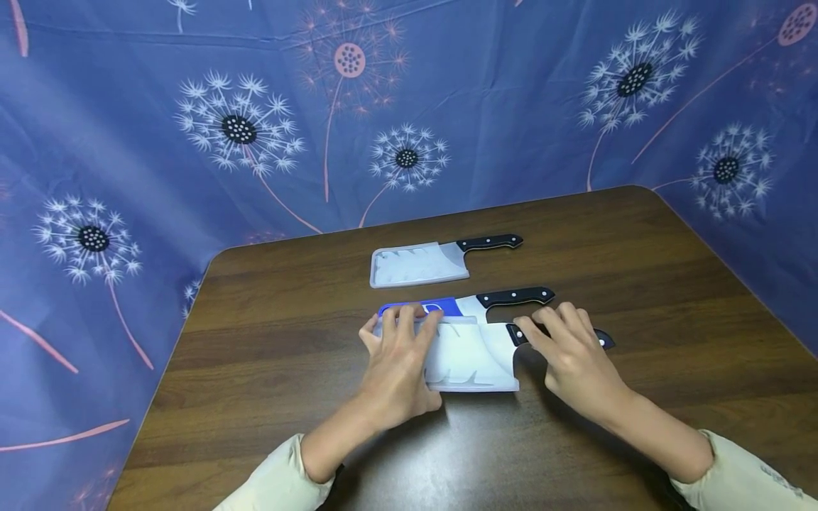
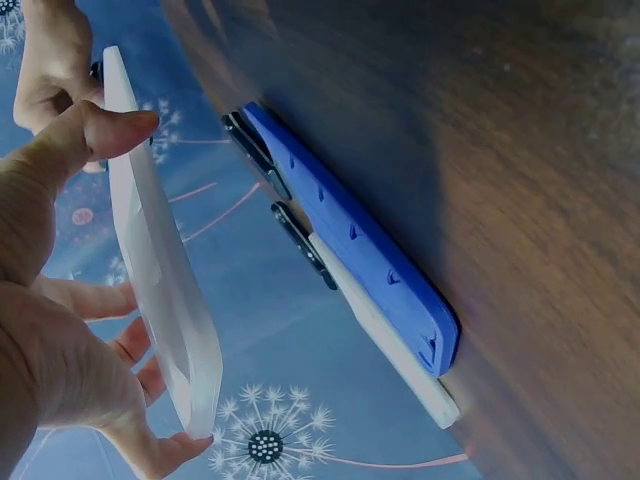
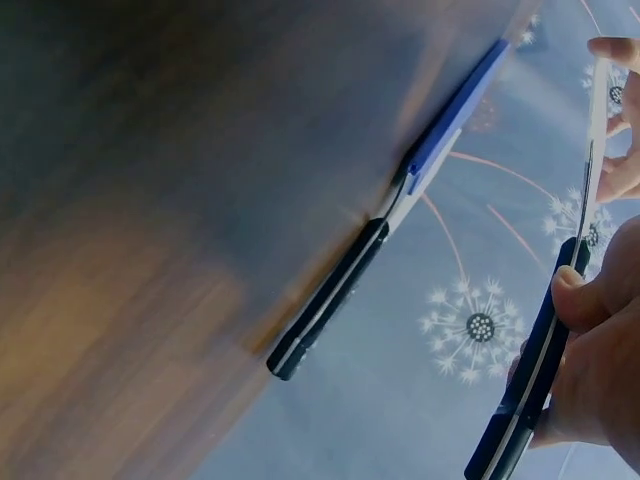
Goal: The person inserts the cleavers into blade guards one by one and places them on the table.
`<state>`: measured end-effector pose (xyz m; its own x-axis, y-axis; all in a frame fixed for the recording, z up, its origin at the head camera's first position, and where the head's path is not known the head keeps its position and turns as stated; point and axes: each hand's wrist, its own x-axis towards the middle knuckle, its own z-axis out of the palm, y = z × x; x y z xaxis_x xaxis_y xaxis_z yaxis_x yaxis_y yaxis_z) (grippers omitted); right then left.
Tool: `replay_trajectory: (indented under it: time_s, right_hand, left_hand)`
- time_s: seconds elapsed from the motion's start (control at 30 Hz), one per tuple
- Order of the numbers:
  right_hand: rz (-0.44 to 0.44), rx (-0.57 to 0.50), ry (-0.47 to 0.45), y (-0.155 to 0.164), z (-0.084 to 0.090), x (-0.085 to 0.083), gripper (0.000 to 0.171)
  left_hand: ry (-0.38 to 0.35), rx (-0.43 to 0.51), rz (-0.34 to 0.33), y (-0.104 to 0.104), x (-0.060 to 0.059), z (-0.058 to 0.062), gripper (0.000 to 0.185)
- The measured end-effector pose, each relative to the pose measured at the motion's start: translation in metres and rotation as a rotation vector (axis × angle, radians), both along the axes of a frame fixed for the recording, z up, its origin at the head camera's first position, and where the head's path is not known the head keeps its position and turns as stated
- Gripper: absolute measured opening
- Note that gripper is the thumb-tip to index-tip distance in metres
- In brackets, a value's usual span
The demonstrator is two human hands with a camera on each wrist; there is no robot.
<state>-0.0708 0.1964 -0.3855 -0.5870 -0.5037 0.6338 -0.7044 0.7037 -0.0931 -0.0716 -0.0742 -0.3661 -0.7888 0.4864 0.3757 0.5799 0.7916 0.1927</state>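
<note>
A dark brown wooden table [image 1: 639, 298] with rounded corners stands against a blue cloth backdrop [image 1: 128, 142] printed with white and pink dandelion heads, which hangs behind and down both sides.

Nearest the person, two forearms in pale cream sleeves [image 1: 281, 482] reach in from the bottom edge. Between the hands lies a cleaver [image 1: 476, 355] whose broad blade sits in a clear, frosted plastic cover [image 2: 160, 270]. The left hand [image 1: 396, 362] holds the cover end: its fingers lie over the top edge and its thumb is on the near side, so the fingers are curled about the cover, as the left wrist view shows plainly. The right hand [image 1: 571, 351] grips the cleaver's black handle [image 3: 530, 380], thumb pressed on one side and fingers wrapped behind. From the wrist views the cleaver seems lifted a little off the table, tilted on edge, though the head view leaves that uncertain.

Just beyond it, nearly touching the fingertips of both hands, a second cleaver [image 1: 511, 297] lies flat on the table, its blade in a blue cover [image 1: 441, 307] and its black riveted handle pointing right.

Farther back, well apart from the hands, a third cleaver [image 1: 441, 259] lies flat in a clear cover of its own, handle also pointing right, near the middle of the far half of the table.
</note>
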Motion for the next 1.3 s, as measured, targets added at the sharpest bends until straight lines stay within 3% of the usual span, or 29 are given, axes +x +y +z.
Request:
replay_trajectory:
  time_s: [0.93,1.3]
  right_hand:
    - [0.007,0.194,-0.123,-0.003,-0.016,0.01,0.048]
    - [-0.002,0.277,-0.201,-0.007,-0.022,0.014,0.039]
  left_hand:
    - [-0.284,-0.099,0.054,-0.003,0.018,-0.013,0.117]
    - [-0.407,-0.113,0.057,-0.002,0.02,-0.019,0.11]
